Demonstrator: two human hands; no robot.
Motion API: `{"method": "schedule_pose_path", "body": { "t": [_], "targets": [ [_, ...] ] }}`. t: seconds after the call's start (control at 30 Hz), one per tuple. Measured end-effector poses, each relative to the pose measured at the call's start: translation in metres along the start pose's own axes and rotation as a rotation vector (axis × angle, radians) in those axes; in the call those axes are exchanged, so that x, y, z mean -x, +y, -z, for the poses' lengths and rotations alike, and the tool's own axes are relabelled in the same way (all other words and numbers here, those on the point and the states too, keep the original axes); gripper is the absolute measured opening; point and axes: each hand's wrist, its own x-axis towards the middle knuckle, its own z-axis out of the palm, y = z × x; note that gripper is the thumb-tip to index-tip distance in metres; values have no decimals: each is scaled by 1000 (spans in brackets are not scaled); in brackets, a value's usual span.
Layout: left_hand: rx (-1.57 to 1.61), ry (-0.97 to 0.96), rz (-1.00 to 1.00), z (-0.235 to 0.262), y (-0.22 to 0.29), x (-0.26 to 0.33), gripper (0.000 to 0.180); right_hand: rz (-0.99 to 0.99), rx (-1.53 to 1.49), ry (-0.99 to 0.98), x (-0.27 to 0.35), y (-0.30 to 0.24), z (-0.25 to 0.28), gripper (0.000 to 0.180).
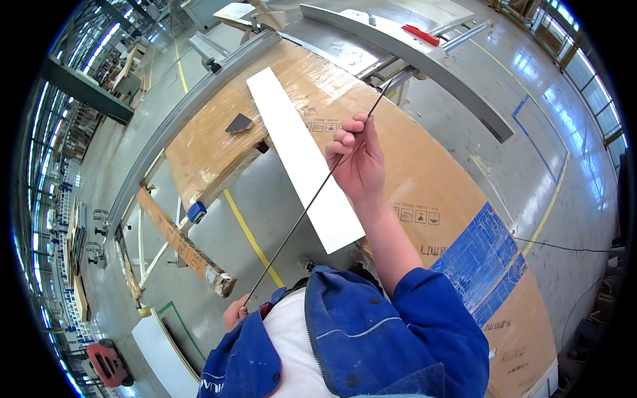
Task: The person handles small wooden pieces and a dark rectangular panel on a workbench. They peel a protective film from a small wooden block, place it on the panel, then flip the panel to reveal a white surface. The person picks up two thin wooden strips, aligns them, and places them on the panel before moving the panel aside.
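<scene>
A long, thin dark strip (305, 212) slants across the view, held between both my hands. My right hand (360, 162) is raised over the work table, its fingers closed round the strip near the upper end. Low at my left side, my left hand (233, 314) grips the lower end; my jacket partly hides it. Beneath the strip lies a long white board (298, 159), tapered in view, resting on the cardboard-covered table (438, 189) with its near end toward me. A small dark, angular piece (239, 123) sits on the cardboard to the board's left.
Metal rails (458, 89) cross the far side, one bearing a red object (420, 34). Another long rail (199, 89) curves along the left. A blue tape measure (197, 212) sits by the table corner, near a cardboard-wrapped beam (182, 242). A white panel (156, 351) stands lower left.
</scene>
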Motion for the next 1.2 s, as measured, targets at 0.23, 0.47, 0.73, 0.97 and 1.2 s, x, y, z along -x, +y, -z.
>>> {"method": "schedule_pose_path", "body": {
  "t": [0.23,0.47,0.73,0.97,1.2],
  "targets": [
    [-82,-13,70,2,-38,20,42,24,-33,-68,12,-11,-2,34],
    [-162,-24,137,15,61,-42,26,39,274,79,28,-5,15,33],
    [-520,102,-386,61,176,-151,19,-374,612,115,98,55,13,19],
    [-489,219,-310,107,161,-138,23,-197,508,206,103,-15,17,21],
    [-201,292,-306,104,163,-136,18,-173,418,168,106,-30,20,24]
  ]
}}
